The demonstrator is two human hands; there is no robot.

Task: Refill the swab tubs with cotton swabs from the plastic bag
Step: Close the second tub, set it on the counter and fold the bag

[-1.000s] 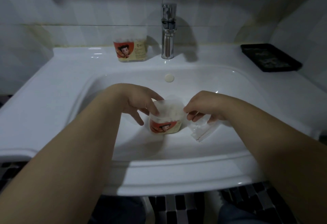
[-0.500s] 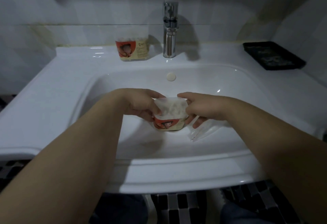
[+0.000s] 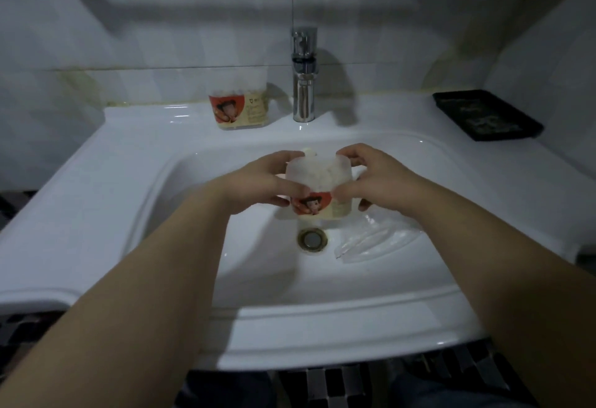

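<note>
Left hand (image 3: 258, 183) and right hand (image 3: 382, 182) clasp 1 swab tub (image 3: 317, 177) between them, over the sink (image 3: 129, 162).

Left forearm (image 3: 145, 278): bare, enters from the lower left corner and extends forward and inward.
Left hand (image 3: 266, 182): back up, fingers curled round the left side of a swab tub (image 3: 317, 178), thumb lying across its near face, fingertips at the far rim.
Right forearm (image 3: 483, 262): bare, enters from the lower right and angles inward.
Right hand (image 3: 377, 182): mirrors the left, with fingers curled round the tub's right side and thumb on the near face.
Both wrists roughly level.
</note>
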